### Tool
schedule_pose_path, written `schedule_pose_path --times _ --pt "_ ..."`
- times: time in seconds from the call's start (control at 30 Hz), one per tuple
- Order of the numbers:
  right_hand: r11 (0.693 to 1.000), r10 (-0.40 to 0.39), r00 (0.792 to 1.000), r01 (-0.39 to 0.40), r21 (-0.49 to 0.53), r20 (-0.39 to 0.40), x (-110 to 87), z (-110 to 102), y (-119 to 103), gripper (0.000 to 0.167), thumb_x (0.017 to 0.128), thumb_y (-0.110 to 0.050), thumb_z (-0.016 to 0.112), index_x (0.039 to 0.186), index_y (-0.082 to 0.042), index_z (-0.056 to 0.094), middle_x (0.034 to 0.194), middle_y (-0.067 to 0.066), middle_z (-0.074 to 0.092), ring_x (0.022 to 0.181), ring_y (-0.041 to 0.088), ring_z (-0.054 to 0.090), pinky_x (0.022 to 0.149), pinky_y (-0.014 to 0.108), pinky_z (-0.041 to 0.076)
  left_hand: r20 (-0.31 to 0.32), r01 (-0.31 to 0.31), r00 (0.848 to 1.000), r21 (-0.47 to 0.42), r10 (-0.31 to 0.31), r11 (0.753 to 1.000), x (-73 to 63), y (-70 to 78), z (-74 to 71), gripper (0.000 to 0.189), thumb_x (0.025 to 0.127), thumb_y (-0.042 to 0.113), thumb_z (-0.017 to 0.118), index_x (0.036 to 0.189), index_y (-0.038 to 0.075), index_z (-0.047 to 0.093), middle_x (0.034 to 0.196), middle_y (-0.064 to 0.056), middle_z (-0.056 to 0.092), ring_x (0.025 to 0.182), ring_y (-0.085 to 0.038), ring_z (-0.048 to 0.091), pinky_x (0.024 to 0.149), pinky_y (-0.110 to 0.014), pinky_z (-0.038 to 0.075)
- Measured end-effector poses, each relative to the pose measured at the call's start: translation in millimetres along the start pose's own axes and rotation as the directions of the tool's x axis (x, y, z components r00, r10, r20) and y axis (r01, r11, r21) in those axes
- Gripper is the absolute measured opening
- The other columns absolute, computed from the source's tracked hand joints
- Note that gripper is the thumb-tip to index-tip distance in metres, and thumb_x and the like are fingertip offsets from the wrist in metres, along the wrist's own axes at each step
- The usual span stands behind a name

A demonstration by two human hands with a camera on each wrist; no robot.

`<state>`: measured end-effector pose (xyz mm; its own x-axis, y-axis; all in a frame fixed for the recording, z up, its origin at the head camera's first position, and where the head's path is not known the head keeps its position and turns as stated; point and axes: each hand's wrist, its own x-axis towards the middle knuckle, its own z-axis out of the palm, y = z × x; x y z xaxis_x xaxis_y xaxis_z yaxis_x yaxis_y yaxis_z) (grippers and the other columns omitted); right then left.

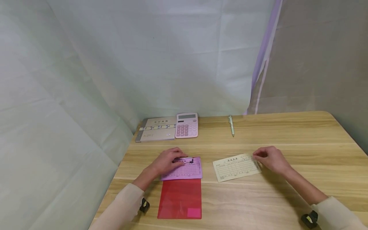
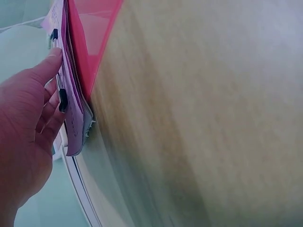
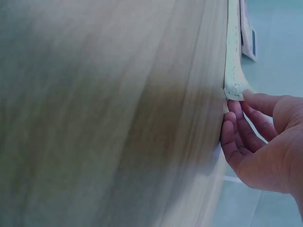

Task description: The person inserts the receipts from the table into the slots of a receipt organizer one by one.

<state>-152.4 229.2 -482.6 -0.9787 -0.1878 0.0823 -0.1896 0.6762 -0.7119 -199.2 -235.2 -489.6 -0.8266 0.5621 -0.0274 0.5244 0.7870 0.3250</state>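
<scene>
My left hand (image 1: 168, 161) holds a metal clip with black ends (image 1: 188, 160) at the top of a stack of purple printed forms (image 1: 188, 172). In the left wrist view the thumb lies on the clip (image 2: 62, 100) and the other fingers curl behind it. A red see-through sheet (image 1: 179, 198) sticks out below the forms, toward me. To the right lies a pale yellow printed slip (image 1: 235, 168), tilted on the table. My right hand (image 1: 272, 158) pinches its right-hand corner between thumb and fingers; the corner bends upward in the right wrist view.
At the back left, a pink calculator (image 1: 187, 126) stands beside a beige notebook with a patterned band (image 1: 156, 135). A pale green pen (image 1: 231, 126) lies near the back edge. Behind the wooden table (image 1: 304, 137) hang light cloth curtains (image 1: 184, 64).
</scene>
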Motion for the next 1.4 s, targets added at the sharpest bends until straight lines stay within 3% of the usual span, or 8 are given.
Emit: schedule_pose_path --times 0.13,0.27,0.4,0.57,0.83,1.0,1.23,1.4 --pt "1.0 -0.008 1.0 0.008 -0.002 -0.007 1.9 1.3 -0.5 0.008 0.095 -0.007 0.078 0.099 0.0 0.081 0.093 0.007 0.078 0.085 0.02 0.069 0.07 0.03 0.054 0.0 0.0 1.0 0.01 0.0 1.0 -0.1 -0.5 0.2 0.035 0.101 0.035 0.075 0.136 0.028 0.074 0.121 0.012 0.064 0.107 -0.009 0.058 0.1 -0.036 0.052" --pt "0.993 0.0 1.0 -0.002 0.116 0.021 8.0 -1.1 -4.2 0.01 0.098 -0.004 0.074 0.104 0.004 0.077 0.091 0.009 0.076 0.077 0.02 0.067 0.063 0.029 0.057 -0.005 -0.025 1.0 0.024 0.025 0.999 -0.4 -1.8 0.3 0.035 0.102 0.034 0.074 0.136 0.028 0.074 0.12 0.012 0.064 0.107 -0.008 0.059 0.1 -0.036 0.052" --pt "0.965 0.019 0.997 -0.038 0.259 0.073 17.2 -5.9 -17.6 0.013 0.1 -0.005 0.072 0.106 0.007 0.074 0.087 0.01 0.074 0.07 0.02 0.066 0.062 0.031 0.06 -0.019 -0.088 0.996 0.065 0.089 0.994 -0.6 -0.9 -0.8 0.033 0.103 0.033 0.073 0.135 0.024 0.075 0.118 0.01 0.065 0.104 -0.008 0.06 0.098 -0.035 0.053" --pt "0.925 0.021 0.991 -0.07 0.374 0.133 30.4 -4.4 -46.6 0.02 0.101 -0.009 0.073 0.11 0.009 0.073 0.089 0.012 0.076 0.075 0.028 0.069 0.068 0.038 0.062 -0.024 -0.152 0.987 0.137 0.157 0.979 0.0 2.0 -3.5 0.033 0.104 0.033 0.071 0.135 0.019 0.075 0.115 0.007 0.065 0.104 -0.01 0.061 0.098 -0.036 0.054" --pt "0.868 0.036 0.969 -0.152 0.472 0.246 47.6 36.7 -78.8 0.018 0.099 -0.006 0.074 0.108 0.01 0.074 0.087 0.011 0.076 0.074 0.023 0.07 0.067 0.038 0.06 -0.05 -0.208 0.975 0.131 0.216 0.969 2.2 -0.6 -5.1 0.029 0.103 0.025 0.073 0.129 0.016 0.078 0.114 0.004 0.068 0.105 -0.013 0.065 0.096 -0.037 0.055" --pt "0.857 0.07 0.961 -0.195 0.477 0.267 50.8 68.2 -88.8 0.014 0.095 -0.005 0.077 0.101 0.008 0.077 0.083 0.01 0.076 0.069 0.02 0.07 0.062 0.036 0.06 -0.043 -0.216 0.974 0.129 0.223 0.968 4.7 -0.9 -7.2 0.028 0.103 0.02 0.073 0.13 0.018 0.078 0.112 0.005 0.068 0.105 -0.013 0.065 0.095 -0.037 0.055" --pt "0.905 0.074 0.963 -0.174 0.388 0.258 50.2 93.1 -94.1 0.01 0.095 0.0 0.076 0.101 0.007 0.076 0.079 0.011 0.073 0.061 0.02 0.067 0.055 0.033 0.058 -0.017 -0.19 0.981 0.119 0.193 0.975 5.5 -0.7 -8.0 0.031 0.102 0.03 0.075 0.13 0.018 0.078 0.113 0.005 0.068 0.103 -0.011 0.065 0.096 -0.036 0.055" --pt "0.961 -0.003 0.979 -0.053 0.271 0.202 50.6 100.7 -95.2 0.011 0.095 -0.003 0.078 0.104 0.003 0.077 0.082 0.008 0.073 0.059 0.019 0.064 0.054 0.028 0.053 -0.014 -0.177 0.983 0.122 0.18 0.976 4.1 -1.0 -6.6 0.033 0.102 0.034 0.074 0.13 0.019 0.078 0.114 0.007 0.068 0.104 -0.01 0.064 0.096 -0.035 0.055"
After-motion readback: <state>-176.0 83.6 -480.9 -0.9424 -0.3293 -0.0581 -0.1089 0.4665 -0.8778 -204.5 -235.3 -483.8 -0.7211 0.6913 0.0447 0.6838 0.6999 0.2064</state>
